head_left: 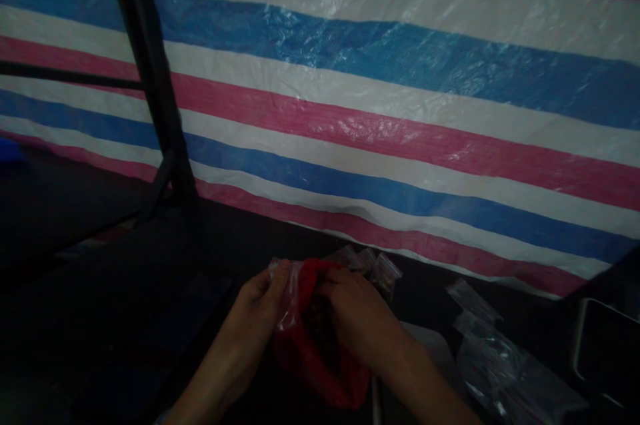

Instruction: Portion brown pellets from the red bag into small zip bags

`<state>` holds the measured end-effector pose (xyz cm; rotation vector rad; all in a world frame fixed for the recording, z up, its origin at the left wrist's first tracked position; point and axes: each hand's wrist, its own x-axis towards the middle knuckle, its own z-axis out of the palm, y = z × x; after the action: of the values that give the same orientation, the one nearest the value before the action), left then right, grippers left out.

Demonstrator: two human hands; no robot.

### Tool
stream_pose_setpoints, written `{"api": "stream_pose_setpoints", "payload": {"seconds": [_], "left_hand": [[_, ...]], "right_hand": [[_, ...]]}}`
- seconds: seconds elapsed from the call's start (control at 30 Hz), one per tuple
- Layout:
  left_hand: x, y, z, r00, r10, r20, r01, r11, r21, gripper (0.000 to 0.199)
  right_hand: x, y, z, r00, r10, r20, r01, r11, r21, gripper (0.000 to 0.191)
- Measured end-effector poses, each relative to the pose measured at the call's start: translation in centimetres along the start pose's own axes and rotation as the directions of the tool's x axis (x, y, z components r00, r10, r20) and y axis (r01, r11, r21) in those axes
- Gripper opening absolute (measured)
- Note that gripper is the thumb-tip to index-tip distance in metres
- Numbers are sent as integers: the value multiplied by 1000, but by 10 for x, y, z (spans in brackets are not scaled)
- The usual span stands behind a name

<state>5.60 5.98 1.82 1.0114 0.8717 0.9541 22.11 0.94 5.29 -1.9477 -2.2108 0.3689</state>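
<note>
Stretching across the upper frame, a sheet striped red, white and blue (400, 132) backs everything I see. Below it runs my dark surface (220, 225), dim toward the lower left; a black post (150, 72) slants down at upper left. Now the containers: clear plastic bags (505, 358) lie heaped at lower right, and at bottom centre, here's the red bag (300, 365), mouth open between my hands. My left hand (260, 305) pinches clear plastic (291, 298) at its rim. My right hand (357, 312) dips in, fingertips hidden; whether they grip anything, I can't tell. Just beyond sit small zip bags (385, 268), and inside the red one, dark contents (320, 328), too dim to name.
</note>
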Motion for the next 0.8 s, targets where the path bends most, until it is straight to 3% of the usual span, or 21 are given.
{"api": "stream_pose_setpoints", "payload": {"seconds": [0.13,0.23,0.33,0.43,0.57,0.67,0.73,0.8], "left_hand": [[1,2,1,997,-7,-71,9,999,33,67],[3,5,-4,987,149,-54,-129,954,270,63],[4,6,-15,916,398,-43,-307,767,564,56],[4,6,-24,832,551,-59,-370,632,681,52],[3,7,-26,857,508,91,-421,585,693,39],[2,4,-19,856,489,168,-431,495,755,34],[2,-2,-14,852,477,214,-446,450,774,34],[2,-9,-9,853,459,247,-467,461,755,36]], "right_hand": [[2,3,3,997,-78,6,77,991,105,46],[3,8,2,992,-111,64,87,951,297,41],[2,14,-3,985,-90,147,-13,808,589,38],[-1,18,-14,989,-67,132,-48,698,715,39],[-10,19,-38,998,-64,9,34,642,766,37],[-19,14,-54,998,-43,-37,56,643,763,38],[-24,8,-59,996,-7,-86,66,700,711,40],[-28,1,-59,987,3,-163,96,798,596,42]]}}
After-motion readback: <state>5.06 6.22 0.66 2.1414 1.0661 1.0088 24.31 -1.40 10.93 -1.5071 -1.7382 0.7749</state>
